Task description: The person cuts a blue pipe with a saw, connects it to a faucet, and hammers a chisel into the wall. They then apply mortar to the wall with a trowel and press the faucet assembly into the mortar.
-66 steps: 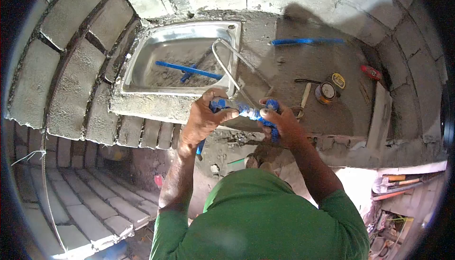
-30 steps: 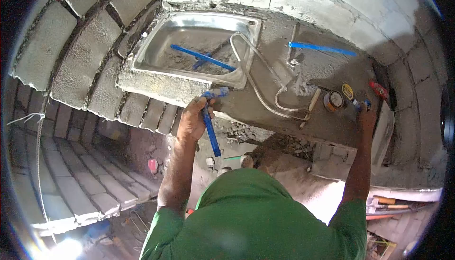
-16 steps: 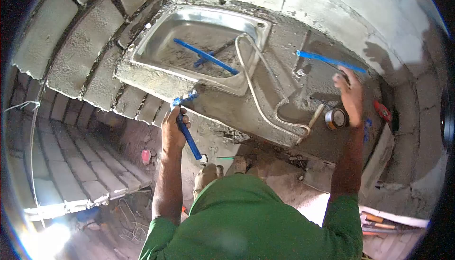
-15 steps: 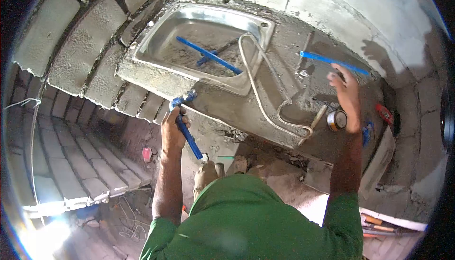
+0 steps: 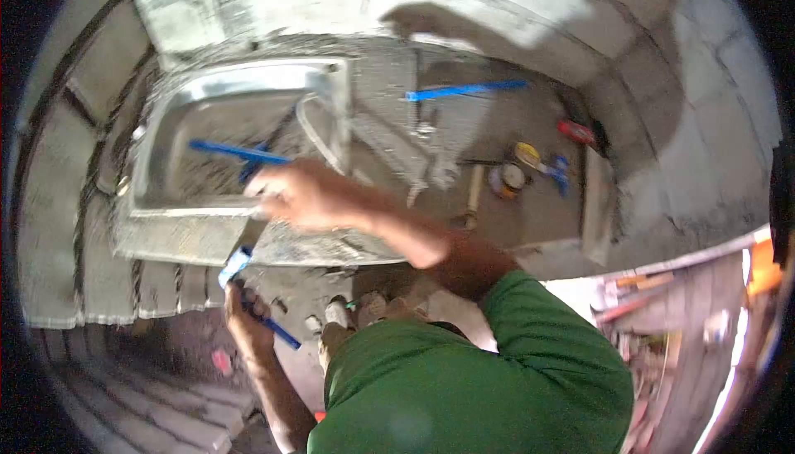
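Observation:
My left hand (image 5: 247, 315) is low, below the concrete counter's front edge, shut on a short blue pipe (image 5: 277, 334) with a blue fitting (image 5: 235, 266) on its upper end. My right hand (image 5: 300, 195) reaches across to the left, over the front rim of the steel sink (image 5: 162, 120). It is blurred, and whether it holds anything does not show. A second blue pipe (image 5: 234, 152) lies inside the sink. A third blue pipe (image 5: 465, 89) lies on the counter behind.
A clear hose (image 5: 317, 134) loops over the sink's right rim. A tin can (image 5: 507, 179), a yellow tape measure (image 5: 526, 154), a small blue fitting (image 5: 561, 168), a red item (image 5: 575, 131) and a wooden handle (image 5: 474, 189) lie on the counter at right. Block walls surround the counter.
My right hand left the far right of the counter and swung left to the sink's front rim. My left hand dropped lower with the blue pipe. The view turned right.

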### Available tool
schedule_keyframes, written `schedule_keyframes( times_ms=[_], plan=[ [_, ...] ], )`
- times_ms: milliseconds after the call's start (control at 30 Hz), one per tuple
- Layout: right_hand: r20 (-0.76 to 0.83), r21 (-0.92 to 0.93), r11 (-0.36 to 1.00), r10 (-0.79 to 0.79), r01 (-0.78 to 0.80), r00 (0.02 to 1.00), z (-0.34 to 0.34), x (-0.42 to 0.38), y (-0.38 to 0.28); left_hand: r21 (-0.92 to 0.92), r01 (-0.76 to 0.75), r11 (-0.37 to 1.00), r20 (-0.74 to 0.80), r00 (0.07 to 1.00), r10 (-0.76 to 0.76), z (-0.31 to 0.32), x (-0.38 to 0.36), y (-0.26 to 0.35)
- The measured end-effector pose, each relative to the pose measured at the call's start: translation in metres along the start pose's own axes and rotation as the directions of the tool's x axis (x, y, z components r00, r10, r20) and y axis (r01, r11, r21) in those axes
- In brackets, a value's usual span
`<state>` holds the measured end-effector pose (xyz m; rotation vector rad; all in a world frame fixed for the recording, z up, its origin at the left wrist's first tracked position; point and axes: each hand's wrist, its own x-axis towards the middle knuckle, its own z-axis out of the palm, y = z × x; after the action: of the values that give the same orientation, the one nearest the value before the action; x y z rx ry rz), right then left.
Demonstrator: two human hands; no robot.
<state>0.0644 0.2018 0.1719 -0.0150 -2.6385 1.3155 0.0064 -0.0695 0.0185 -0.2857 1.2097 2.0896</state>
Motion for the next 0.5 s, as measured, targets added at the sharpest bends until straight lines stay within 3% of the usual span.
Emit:
schedule_keyframes(
  times_ms=[33,67,100,167,233,267,300,367,400,433,467,500],
  plan=[
    [-0.001,-0.048,0.998,-0.045,0.045,0.999,-0.001,-0.012,-0.022,0.025,-0.008,1.000,0.063,0.998,0.006,-0.011,0.006,-0.003],
    [-0.011,0.023,0.995,-0.101,0.101,0.995,0.001,-0.022,-0.025,0.072,-0.062,0.996,0.103,0.993,0.054,0.009,-0.008,0.007],
    [-0.004,0.031,0.996,-0.078,0.078,0.997,-0.004,-0.036,-0.031,0.090,-0.042,0.995,0.164,0.986,0.027,0.009,-0.006,0.009],
    [-0.084,0.161,0.987,0.037,-0.023,0.996,-0.009,-0.068,-0.019,0.202,-0.141,0.969,0.258,0.962,0.086,0.038,-0.019,0.023],
    [-0.251,-0.222,0.959,0.117,-0.175,0.961,-0.033,-0.108,0.002,0.223,-0.240,0.945,0.297,0.940,0.169,0.058,-0.017,0.027],
    [-0.372,-0.287,0.907,0.189,-0.307,0.909,-0.049,-0.137,0.003,0.282,-0.274,0.919,0.322,0.930,0.178,0.060,-0.009,0.031],
    [-0.489,-0.333,0.836,0.242,-0.436,0.838,-0.066,-0.167,0.002,0.234,-0.252,0.939,0.322,0.931,0.170,0.057,0.002,0.031],
    [-0.775,-0.149,0.811,0.259,-0.565,0.576,-0.092,-0.225,0.033,0.210,-0.275,0.938,0.262,0.940,0.217,0.074,0.012,0.036],
    [-0.799,0.196,0.705,0.518,-0.681,0.306,-0.103,-0.234,0.010,0.217,-0.245,0.945,0.263,0.947,0.185,0.079,0.018,0.039],
    [-0.858,-0.184,0.570,0.304,-0.801,0.414,-0.112,-0.276,0.038,0.220,-0.267,0.938,0.215,0.951,0.221,0.087,0.018,0.039],
    [-0.894,0.154,0.541,0.433,-0.827,0.117,-0.124,-0.328,0.078,0.207,-0.189,0.960,0.063,0.982,0.180,0.096,0.027,0.036],
    [-0.843,0.141,0.556,0.502,-0.819,0.196,-0.137,-0.330,0.057,0.150,-0.186,0.971,0.166,0.973,0.160,0.079,0.043,0.026]
  ],
)
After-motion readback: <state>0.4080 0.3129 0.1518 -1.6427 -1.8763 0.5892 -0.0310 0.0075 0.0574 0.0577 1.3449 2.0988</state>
